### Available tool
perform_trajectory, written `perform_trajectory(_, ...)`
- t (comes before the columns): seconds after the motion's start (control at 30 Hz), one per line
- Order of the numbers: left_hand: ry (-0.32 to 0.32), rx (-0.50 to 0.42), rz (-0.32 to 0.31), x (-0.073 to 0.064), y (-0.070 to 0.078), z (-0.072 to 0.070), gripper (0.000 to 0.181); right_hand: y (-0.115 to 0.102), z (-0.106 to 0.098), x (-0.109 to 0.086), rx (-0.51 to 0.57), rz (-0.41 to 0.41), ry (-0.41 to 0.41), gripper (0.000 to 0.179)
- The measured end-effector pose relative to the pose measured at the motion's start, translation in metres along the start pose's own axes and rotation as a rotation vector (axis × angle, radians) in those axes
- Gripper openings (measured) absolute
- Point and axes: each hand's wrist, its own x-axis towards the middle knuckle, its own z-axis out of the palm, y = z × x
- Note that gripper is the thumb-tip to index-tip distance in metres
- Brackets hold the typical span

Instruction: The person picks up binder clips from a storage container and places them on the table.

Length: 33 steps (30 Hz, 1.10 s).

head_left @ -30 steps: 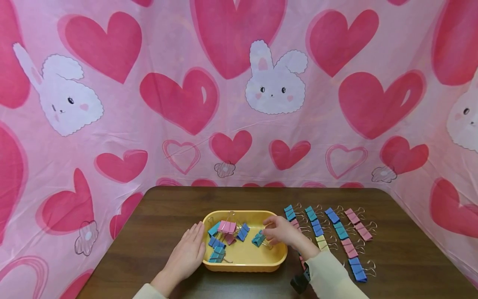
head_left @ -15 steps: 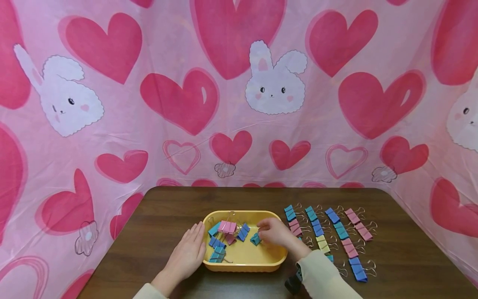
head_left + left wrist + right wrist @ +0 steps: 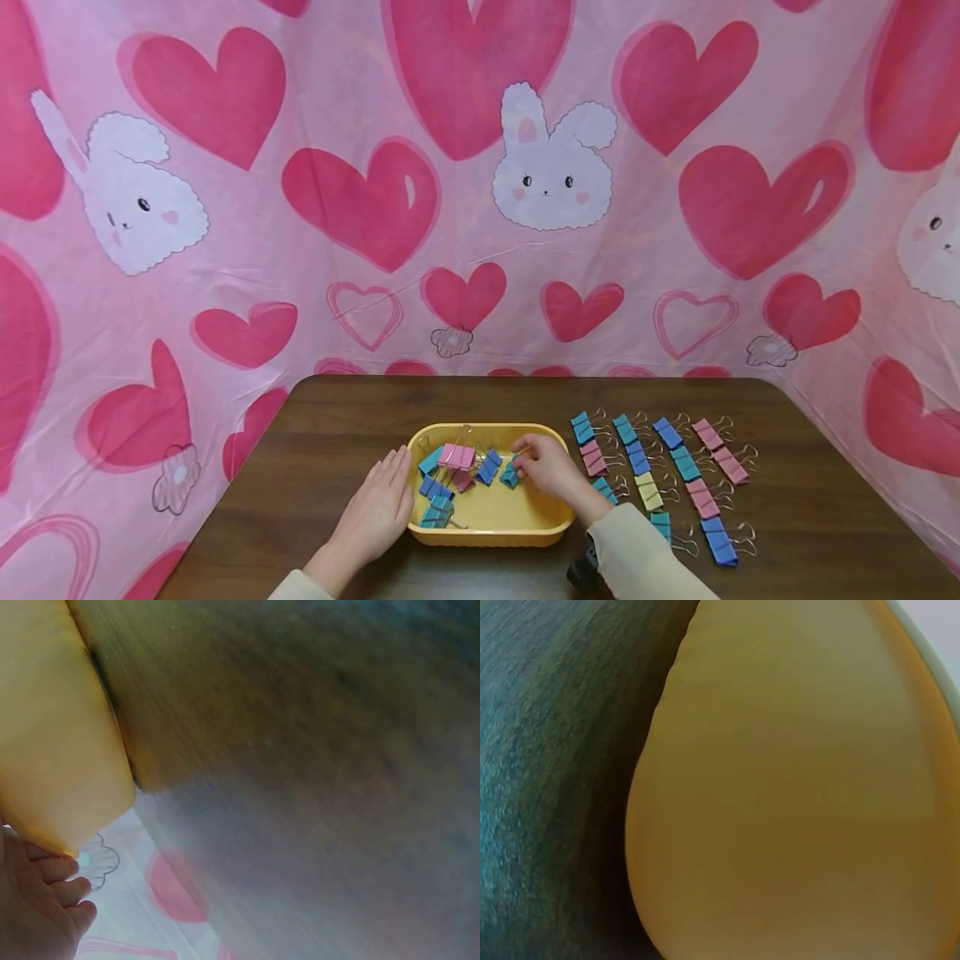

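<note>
A yellow tray (image 3: pixel 517 523) sits on the table with several binder clips inside. At its left rim, my left hand (image 3: pixel 375 508) rests with extended fingers against the outside. The left wrist view shows this hand (image 3: pixel 37 907) beside the tray wall (image 3: pixel 60 727). Over the right part of the tray, my right hand (image 3: pixel 553 471) pinches a teal binder clip (image 3: pixel 509 476), its wire handles mostly hidden by the fingers. To its left lie a blue binder clip (image 3: pixel 489 466), a pink binder clip (image 3: pixel 456 455) and another teal binder clip (image 3: pixel 437 511). Only the tray wall (image 3: pixel 780 787) fills the right wrist view.
Right of the tray, binder clips are laid in columns on the wooden table (image 3: pixel 817 517), among them a yellow clip (image 3: pixel 648 492) and a blue clip (image 3: pixel 718 542). My right sleeve (image 3: pixel 645 554) partly covers the nearest column. A pink heart-patterned cloth (image 3: pixel 480 242) hangs behind.
My right hand has moved left and down into the tray and taken hold of the teal binder clip, which has shifted slightly left. My left hand has stayed in place.
</note>
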Motion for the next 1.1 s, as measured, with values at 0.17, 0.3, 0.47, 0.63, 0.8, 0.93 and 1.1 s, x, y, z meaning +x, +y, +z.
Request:
perform_trajectory(0.17, 0.008, 0.001, 0.006, 0.000, 0.000, 0.001, 0.048, 0.005, -0.002, 0.000, -0.064, -0.078, 0.033, 0.021)
perform_trajectory(0.3, 0.014, 0.002, 0.011, 0.000, 0.000, 0.001, 0.048, -0.003, -0.003, -0.002, -0.103, -0.021, 0.053, 0.021)
perform_trajectory(0.47, 0.014, 0.004, 0.011, 0.000, 0.000, 0.001, 0.049, -0.007, -0.007, -0.002, -0.140, -0.028, 0.093, 0.020)
perform_trajectory(0.63, 0.017, 0.002, 0.012, 0.000, 0.000, 0.000, 0.049, -0.010, -0.017, -0.002, 0.039, -0.012, 0.079, 0.018)
perform_trajectory(0.8, 0.017, 0.002, 0.012, -0.001, -0.001, 0.000, 0.049, -0.022, -0.032, -0.007, 0.170, 0.012, 0.043, 0.020)
perform_trajectory(0.93, 0.014, 0.006, 0.010, -0.001, -0.001, 0.001, 0.049, -0.030, -0.046, -0.011, 0.159, 0.006, 0.046, 0.021)
perform_trajectory(1.1, 0.012, -0.001, 0.008, 0.000, -0.001, 0.001, 0.049, -0.036, -0.070, -0.015, 0.194, -0.008, 0.077, 0.022)
